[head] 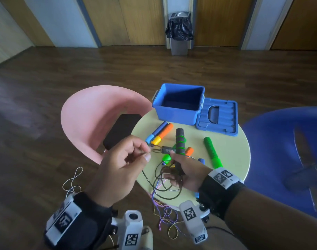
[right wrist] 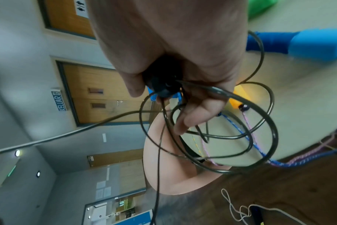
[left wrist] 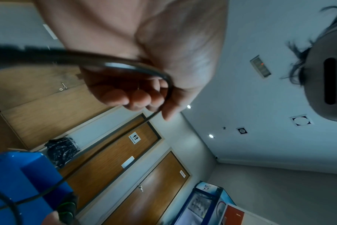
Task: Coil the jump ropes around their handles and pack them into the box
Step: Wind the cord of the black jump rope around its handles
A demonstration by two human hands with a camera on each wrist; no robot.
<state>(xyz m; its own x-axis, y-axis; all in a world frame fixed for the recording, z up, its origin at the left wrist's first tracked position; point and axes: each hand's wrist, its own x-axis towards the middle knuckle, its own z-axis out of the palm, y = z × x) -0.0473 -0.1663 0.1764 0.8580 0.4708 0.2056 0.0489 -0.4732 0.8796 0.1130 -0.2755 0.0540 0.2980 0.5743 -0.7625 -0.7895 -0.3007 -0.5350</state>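
Observation:
My right hand (head: 174, 168) grips a black jump-rope handle (head: 179, 139) with green spiral bands, held upright over the round pale table (head: 231, 159). A second black handle end (head: 167, 149) lies across it, and its cap (right wrist: 164, 87) shows in the right wrist view. My left hand (head: 147, 150) pinches the black rope (head: 155, 147) just left of that end; the rope (left wrist: 144, 71) bends through its curled fingers. Loose black loops (head: 165, 181) hang below my right hand. The open blue box (head: 179, 112) stands at the table's far side.
The blue lid (head: 217, 118) lies flat right of the box. Blue and orange handles (head: 159, 133), a green handle (head: 211, 152) and other handles lie on the table, their thin ropes (head: 165, 212) spilling to the floor. A pink chair (head: 93, 114) stands left, a blue chair (head: 280, 150) right.

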